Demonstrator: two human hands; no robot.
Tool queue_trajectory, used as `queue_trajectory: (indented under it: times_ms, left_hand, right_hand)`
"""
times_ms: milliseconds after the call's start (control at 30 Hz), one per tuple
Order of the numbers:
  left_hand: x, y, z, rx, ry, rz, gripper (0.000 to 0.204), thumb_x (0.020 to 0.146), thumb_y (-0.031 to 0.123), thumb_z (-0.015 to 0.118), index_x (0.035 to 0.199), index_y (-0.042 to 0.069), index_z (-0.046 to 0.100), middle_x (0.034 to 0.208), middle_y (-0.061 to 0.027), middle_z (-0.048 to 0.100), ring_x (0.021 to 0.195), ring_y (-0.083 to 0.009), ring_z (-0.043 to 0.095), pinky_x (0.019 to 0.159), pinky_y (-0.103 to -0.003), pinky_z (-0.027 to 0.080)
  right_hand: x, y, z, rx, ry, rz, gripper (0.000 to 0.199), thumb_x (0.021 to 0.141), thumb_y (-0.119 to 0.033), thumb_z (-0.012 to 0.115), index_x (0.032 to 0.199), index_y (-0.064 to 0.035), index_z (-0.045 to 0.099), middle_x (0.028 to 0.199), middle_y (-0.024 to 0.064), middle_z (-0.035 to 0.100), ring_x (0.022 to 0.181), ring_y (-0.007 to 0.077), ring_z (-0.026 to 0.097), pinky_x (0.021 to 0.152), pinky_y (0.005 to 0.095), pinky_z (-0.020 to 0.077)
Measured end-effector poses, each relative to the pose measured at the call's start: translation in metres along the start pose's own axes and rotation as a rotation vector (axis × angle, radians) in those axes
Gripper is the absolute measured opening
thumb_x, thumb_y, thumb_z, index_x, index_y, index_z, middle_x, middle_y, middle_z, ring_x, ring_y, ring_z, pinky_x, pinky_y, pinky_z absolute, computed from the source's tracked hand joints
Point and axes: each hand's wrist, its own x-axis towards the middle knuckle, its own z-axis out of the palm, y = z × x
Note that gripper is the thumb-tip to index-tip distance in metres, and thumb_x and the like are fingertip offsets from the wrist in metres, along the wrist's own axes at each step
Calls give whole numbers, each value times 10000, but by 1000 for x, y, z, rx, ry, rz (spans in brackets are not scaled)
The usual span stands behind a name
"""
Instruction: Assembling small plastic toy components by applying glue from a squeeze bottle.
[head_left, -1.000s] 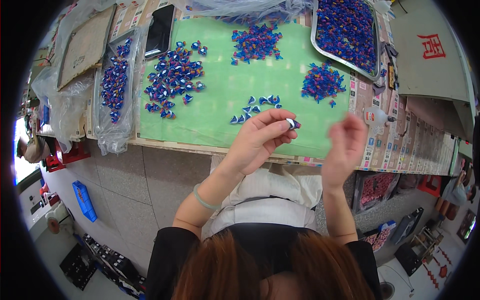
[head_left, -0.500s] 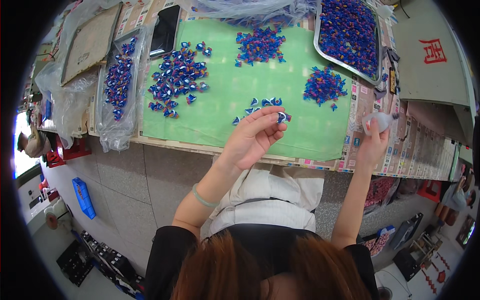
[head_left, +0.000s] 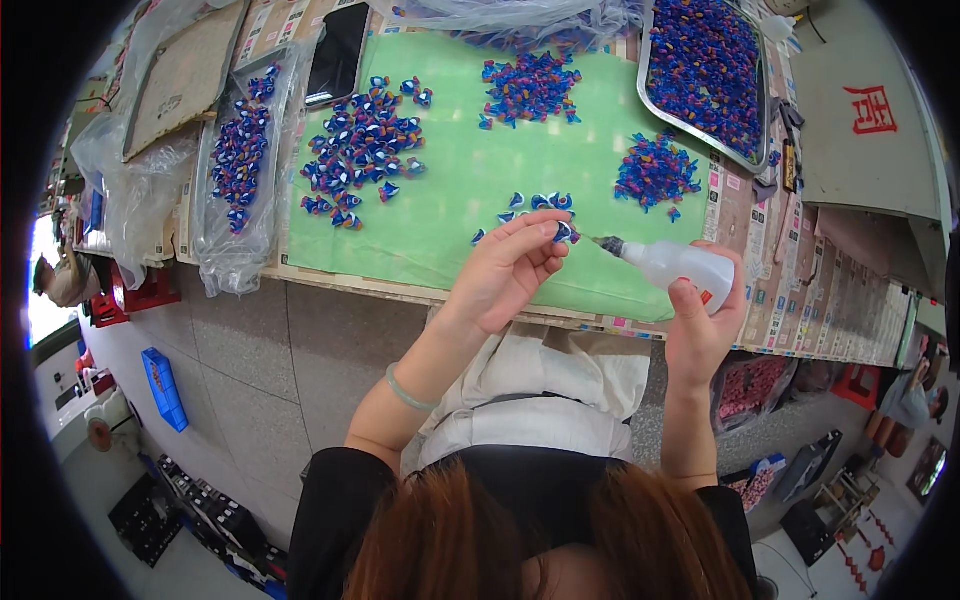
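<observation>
Between thumb and forefinger, my left hand (head_left: 508, 265) pinches a small blue-and-white plastic piece (head_left: 566, 232) above the green mat (head_left: 470, 160). My right hand (head_left: 703, 325) is wrapped round a white squeeze bottle (head_left: 672, 268), tilted sideways. Its dark cap and thin needle tip point left, close to the pinched piece; whether they touch I cannot tell. Several similar pieces (head_left: 545, 202) lie just beyond my left fingers. Farther left is a larger heap of blue-and-white pieces (head_left: 365, 145). Two heaps of blue and reddish pieces (head_left: 530, 88) (head_left: 655, 172) rest at the back and right.
A metal tray (head_left: 648, 98) full of small blue pieces stands at the back right. At left are a plastic-covered tray (head_left: 207, 200) with more pieces and a flat board (head_left: 185, 85). A black phone (head_left: 338, 55) lies at the mat's far-left corner. Plastic bags (head_left: 520, 14) lie along the back.
My right hand has brought the squeeze bottle leftward from the mat's right side, turning its tip toward the piece in my left hand. The left hand has barely moved.
</observation>
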Motion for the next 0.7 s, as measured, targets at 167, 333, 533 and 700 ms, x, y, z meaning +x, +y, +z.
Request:
queue_trajectory:
  times_ms: [167,333,533,700]
  left_hand:
    - [0,-1,0,-1,3,-21,218,805,62,489,1005,-25,496,819,-60,566,697,-101,530,667,-214,447]
    - [0,-1,0,11,-3,-32,198,800,66,499,983,-10,516,800,-43,560,701,-93,524,664,-212,435]
    - [0,-2,-1,2,-7,-44,190,800,65,498,975,-6,521,788,-37,560,693,-89,523,667,-212,432]
    - [1,-2,1,-8,-17,-43,191,805,57,483,980,-12,518,789,-45,568,685,-92,527,666,-210,438]
  right_hand:
    - [-5,-1,3,-285,-76,-146,300,667,-78,668,879,-16,465,828,15,473,738,74,452,669,190,359]
    - [-3,2,5,-314,-69,-172,275,671,-74,667,856,-25,469,788,-2,468,697,57,439,637,176,347]
    - [-2,3,5,-322,-86,-146,262,674,-78,665,839,-26,469,772,-7,461,676,49,422,611,171,334]
    - [-2,1,4,-303,-71,-155,265,672,-89,668,833,-25,468,764,-9,461,662,45,413,600,170,327]
